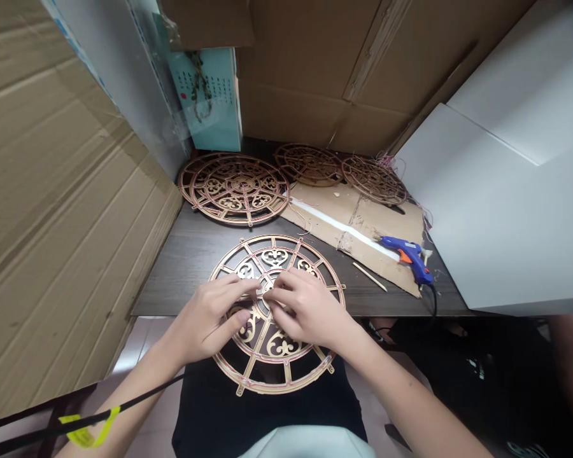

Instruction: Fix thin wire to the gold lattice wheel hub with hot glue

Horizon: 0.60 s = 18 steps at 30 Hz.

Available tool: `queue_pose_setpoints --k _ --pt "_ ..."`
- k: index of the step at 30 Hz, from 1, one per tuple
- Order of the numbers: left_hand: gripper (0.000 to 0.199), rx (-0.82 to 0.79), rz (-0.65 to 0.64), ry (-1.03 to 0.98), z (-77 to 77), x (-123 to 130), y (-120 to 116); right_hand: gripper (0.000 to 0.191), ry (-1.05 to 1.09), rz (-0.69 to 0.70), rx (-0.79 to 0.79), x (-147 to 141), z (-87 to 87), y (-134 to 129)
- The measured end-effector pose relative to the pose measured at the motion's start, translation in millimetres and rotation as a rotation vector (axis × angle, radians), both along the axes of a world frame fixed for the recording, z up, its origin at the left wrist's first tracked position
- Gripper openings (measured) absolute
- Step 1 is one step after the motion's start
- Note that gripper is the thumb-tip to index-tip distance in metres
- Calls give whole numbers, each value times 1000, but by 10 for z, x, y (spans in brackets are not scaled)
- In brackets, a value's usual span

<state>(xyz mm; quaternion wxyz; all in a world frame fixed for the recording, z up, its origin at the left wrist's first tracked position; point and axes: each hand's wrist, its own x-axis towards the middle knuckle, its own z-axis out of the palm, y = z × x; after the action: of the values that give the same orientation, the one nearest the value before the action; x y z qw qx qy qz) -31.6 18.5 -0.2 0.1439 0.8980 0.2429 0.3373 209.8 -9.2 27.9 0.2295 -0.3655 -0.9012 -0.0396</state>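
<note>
A round, light-wood openwork panel [286,346] with scroll cut-outs and thin reddish wires along its rings lies partly on the table's front edge and partly over my lap. My left hand [214,312] rests on its left side, thumb and fingers apart, the index fingertip near the hub. Over the centre, my right hand [310,308] has its fingers curled and drawn together. Whatever is between those fingertips is too small or hidden to make out.
Behind lie more round panels: a large one [233,191] and two smaller ones [308,164], [375,179]. On a cardboard sheet [386,222] sits a blue hot glue gun [410,253], with a thin stick [369,277] nearby. A white box [516,210] stands right; cardboard [76,191] walls the left.
</note>
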Motion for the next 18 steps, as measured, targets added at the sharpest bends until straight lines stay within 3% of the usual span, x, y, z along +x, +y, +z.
queue_pose_setpoints --k 7,18 --pt "38 -13 -15 19 38 -2 -7 18 -111 -14 57 -27 56 11" --pt "44 -57 -12 8 8 -4 -8 23 74 9 -60 -32 49 -8"
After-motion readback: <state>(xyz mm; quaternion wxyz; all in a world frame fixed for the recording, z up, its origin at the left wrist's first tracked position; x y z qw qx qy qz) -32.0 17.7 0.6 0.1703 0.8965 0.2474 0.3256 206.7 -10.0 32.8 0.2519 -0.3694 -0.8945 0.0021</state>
